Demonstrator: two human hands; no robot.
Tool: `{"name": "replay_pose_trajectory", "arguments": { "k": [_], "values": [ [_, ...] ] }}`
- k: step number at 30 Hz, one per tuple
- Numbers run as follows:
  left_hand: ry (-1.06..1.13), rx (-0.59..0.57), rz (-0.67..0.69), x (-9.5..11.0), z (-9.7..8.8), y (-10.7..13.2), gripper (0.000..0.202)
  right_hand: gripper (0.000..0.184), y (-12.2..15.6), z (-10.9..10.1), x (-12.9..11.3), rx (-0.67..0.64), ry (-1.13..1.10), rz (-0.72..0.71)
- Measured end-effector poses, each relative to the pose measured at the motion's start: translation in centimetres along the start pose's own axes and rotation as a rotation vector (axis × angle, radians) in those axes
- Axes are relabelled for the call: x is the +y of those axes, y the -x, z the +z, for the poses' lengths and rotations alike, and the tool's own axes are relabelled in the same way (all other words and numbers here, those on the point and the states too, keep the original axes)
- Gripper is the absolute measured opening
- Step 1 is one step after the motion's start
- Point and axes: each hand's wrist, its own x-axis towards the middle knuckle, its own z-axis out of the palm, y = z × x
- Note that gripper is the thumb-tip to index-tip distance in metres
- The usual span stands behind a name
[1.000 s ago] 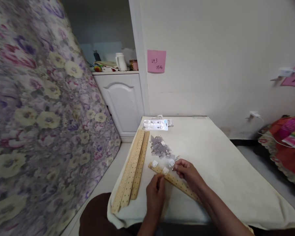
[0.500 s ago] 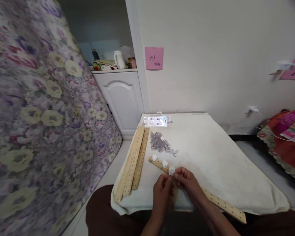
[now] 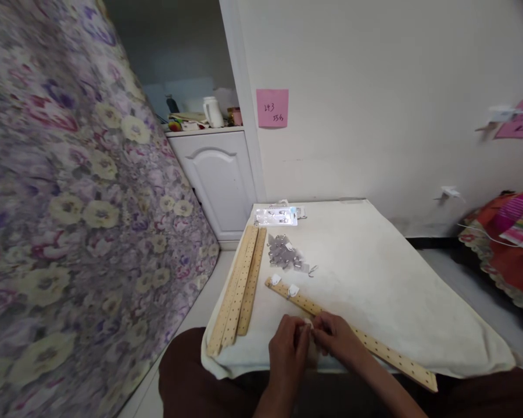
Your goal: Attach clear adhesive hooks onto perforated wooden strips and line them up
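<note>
A long perforated wooden strip (image 3: pixel 366 342) lies slantwise on the cloth-covered table (image 3: pixel 392 278), with two small white hooks (image 3: pixel 293 289) stuck near its far end. My left hand (image 3: pixel 287 348) and my right hand (image 3: pixel 337 339) meet over the strip's near part, fingers pinched together on a small white piece (image 3: pixel 308 325) that is mostly hidden. A heap of clear and white hooks (image 3: pixel 283 256) lies just beyond the strip.
Two more perforated wooden strips (image 3: pixel 239 284) lie side by side at the table's left edge. A clear blister pack (image 3: pixel 275 216) sits at the far edge. A flowered mattress (image 3: pixel 70 220) leans on the left; a white cabinet (image 3: pixel 218 180) stands behind. Bright fabric (image 3: pixel 509 244) lies at right.
Both hands have drawn back toward me along the strip, carrying the small white piece from near the two stuck hooks to the strip's nearer part.
</note>
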Motion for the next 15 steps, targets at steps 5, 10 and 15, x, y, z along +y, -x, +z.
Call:
{"name": "replay_pose_trajectory", "arguments": {
  "k": [5,10,15],
  "values": [
    [0.086,0.009,-0.055,-0.5,-0.5,-0.7,0.025,0.004,0.7,0.1,-0.3,-0.091,-0.109,0.125],
    [0.365,-0.162,-0.241,-0.9,-1.0,-0.8,0.032,0.013,0.6,-0.3,-0.5,-0.172,-0.261,0.225],
    [0.597,-0.317,-0.330,-1.0,-1.2,-0.9,0.032,0.015,0.7,-0.5,-0.4,-0.231,-0.280,0.242]
  ]
}}
